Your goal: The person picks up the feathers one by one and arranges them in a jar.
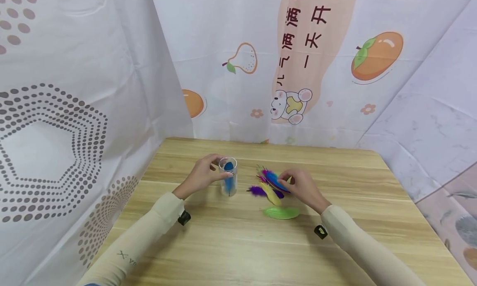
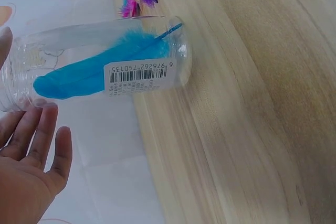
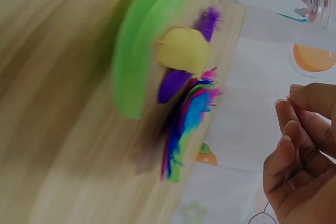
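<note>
My left hand [image 1: 205,172] grips a clear jar [image 1: 232,190] near its rim, thumb on one side and fingers on the other. Inside the jar stands a blue feather [image 2: 79,74], its quill end at the base. My right hand [image 1: 302,188] hovers over a small pile of feathers, its thumb and index fingertips close together with nothing visible between them. Topmost in that pile is a blue feather [image 1: 273,179]. Beside it lie a yellow feather [image 1: 271,194] and a purple feather [image 1: 257,190]. Nearer me rests a green feather [image 1: 282,212].
A wood-grain table [image 1: 238,244] carries everything. White printed cloth [image 1: 208,25] hangs behind the table's far edge and along both sides. The jar bears a white barcode label [image 2: 140,76].
</note>
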A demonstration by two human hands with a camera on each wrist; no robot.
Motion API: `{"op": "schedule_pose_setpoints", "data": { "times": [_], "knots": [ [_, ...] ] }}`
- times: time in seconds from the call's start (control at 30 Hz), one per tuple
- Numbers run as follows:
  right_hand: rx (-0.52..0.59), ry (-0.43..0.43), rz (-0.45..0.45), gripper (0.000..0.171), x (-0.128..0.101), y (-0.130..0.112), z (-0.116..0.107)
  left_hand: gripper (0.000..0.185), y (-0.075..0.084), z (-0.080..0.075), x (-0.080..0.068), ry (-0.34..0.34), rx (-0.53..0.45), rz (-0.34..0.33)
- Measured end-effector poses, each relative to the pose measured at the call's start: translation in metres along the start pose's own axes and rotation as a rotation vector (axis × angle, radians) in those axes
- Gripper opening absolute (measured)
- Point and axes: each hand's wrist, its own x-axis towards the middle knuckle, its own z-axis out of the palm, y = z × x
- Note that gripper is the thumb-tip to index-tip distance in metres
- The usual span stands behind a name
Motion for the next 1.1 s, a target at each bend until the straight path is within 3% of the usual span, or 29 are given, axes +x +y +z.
{"op": "schedule_pose_setpoints", "data": {
  "times": [0.7, 1.1],
  "knots": [
    [-0.018, -0.036, 0.056, 0.003, -0.048, 0.030, 0.006, 0.058, 0.000, -0.001, -0.001, -0.017, -0.008, -0.024],
    [0.006, -0.162, 0.117, 0.012, -0.065, 0.046, 0.008, 0.059, 0.001, -0.002, 0.000, -0.019, -0.013, -0.023]
  ]
}}
